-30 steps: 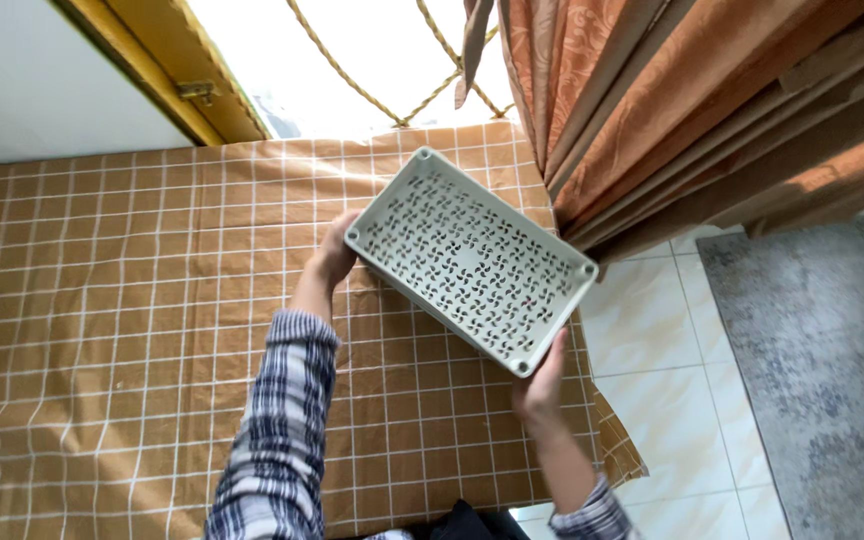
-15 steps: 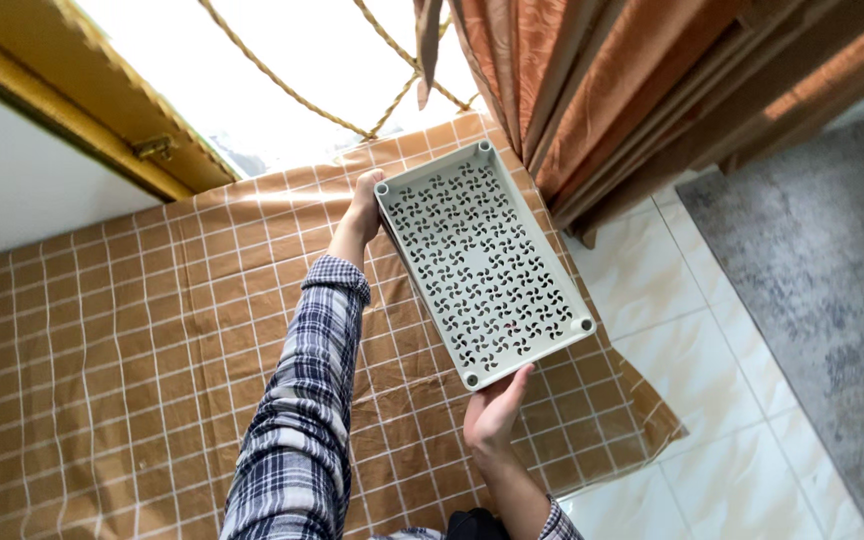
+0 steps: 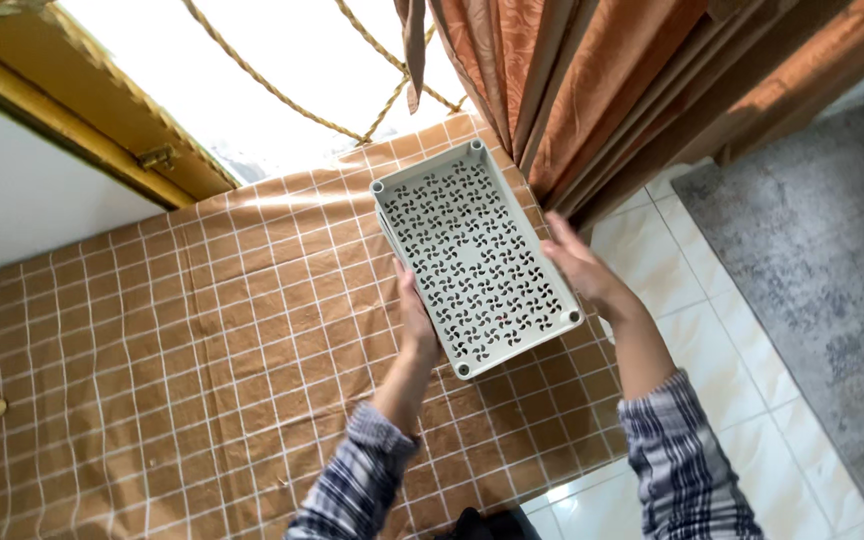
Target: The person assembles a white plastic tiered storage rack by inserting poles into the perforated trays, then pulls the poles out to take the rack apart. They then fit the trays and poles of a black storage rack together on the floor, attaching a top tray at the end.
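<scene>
Table covered with brown checked cloth [image 3: 152,370], fills left and centre. Bright window [image 3: 282,70] beyond its far edge, overexposed, rope lines [image 3: 272,85] crossing it, yellow wooden frame [image 3: 82,120] with metal latch at left. White wall [image 3: 12,200] below frame. Orange curtains [image 3: 632,90] hang past far right corner. White tiled floor [image 3: 732,320] at right, grey rug [image 3: 832,280] beyond

Blown-out white daylight through the window [image 3: 282,70], glare streak on the checked cloth [image 3: 282,200], sharp focus elsewhere, soft shadows, slight wide-angle tilt
</scene>
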